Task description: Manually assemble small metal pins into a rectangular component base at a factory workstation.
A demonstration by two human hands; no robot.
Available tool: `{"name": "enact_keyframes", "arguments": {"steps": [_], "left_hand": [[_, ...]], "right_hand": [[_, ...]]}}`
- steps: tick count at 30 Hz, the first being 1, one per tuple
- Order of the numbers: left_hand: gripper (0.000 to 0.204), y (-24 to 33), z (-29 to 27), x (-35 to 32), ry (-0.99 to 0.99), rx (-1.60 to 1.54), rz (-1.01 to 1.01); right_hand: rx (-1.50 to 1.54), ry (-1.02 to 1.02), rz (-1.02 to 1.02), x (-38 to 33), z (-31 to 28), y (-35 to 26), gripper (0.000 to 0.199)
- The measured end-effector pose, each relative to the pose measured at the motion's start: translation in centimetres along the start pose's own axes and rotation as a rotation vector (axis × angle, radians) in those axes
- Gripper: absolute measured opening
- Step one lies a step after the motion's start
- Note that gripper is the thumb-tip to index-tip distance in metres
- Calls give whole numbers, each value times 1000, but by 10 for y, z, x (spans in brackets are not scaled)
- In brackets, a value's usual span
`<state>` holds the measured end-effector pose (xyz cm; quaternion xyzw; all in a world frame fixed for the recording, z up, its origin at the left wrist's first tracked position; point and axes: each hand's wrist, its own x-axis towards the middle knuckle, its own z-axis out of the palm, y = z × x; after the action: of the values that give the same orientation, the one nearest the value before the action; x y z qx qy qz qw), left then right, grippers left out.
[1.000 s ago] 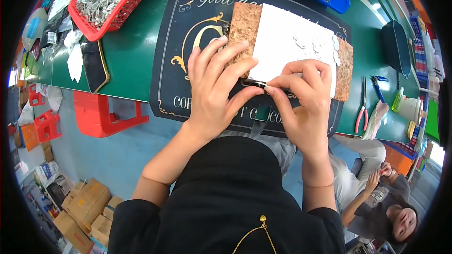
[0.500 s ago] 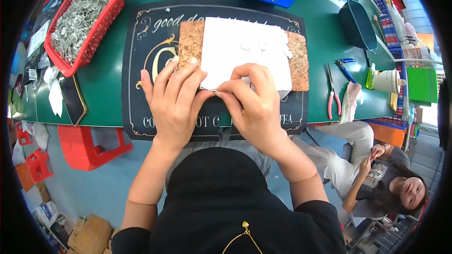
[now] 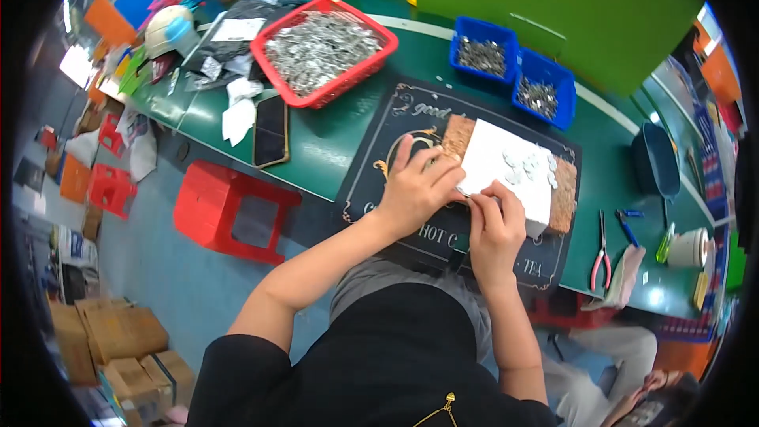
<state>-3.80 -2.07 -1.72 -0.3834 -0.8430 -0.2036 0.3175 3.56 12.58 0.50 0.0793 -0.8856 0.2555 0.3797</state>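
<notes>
My left hand (image 3: 422, 187) and my right hand (image 3: 498, 231) meet at the near left corner of a white block (image 3: 492, 160). Thumb and forefinger of each are pinched together there, around something too small to make out. The left hand's other fingers reach toward a brown cork-like board (image 3: 458, 133) under the block. Several small flat white pieces (image 3: 528, 164) lie on the block's top. Beneath it all is a black printed mat (image 3: 399, 122).
A red basket (image 3: 273, 71) of shiny small parts stands left; two blue bins, a near one (image 3: 566, 115) and a farther one (image 3: 458, 59), hold metal parts. Pink-handled pliers (image 3: 602, 265), a phone (image 3: 271, 130) and a dark green bin (image 3: 656, 162) lie around. A person sits at lower right.
The view has swung left, so the table and hands appear farther right and tilted. Both hands stay pinched together by the block's near edge.
</notes>
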Motion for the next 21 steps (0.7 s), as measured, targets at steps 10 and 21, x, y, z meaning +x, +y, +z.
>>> {"name": "enact_keyframes", "arguments": {"steps": [10,21], "left_hand": [[22,11,-23,-9,128,33,116],[21,-179,-76,32,39,671,-406]], "right_hand": [[320,-17,111,-2,-19,-9,16],[86,106,508,-10,-89,62,23]]}}
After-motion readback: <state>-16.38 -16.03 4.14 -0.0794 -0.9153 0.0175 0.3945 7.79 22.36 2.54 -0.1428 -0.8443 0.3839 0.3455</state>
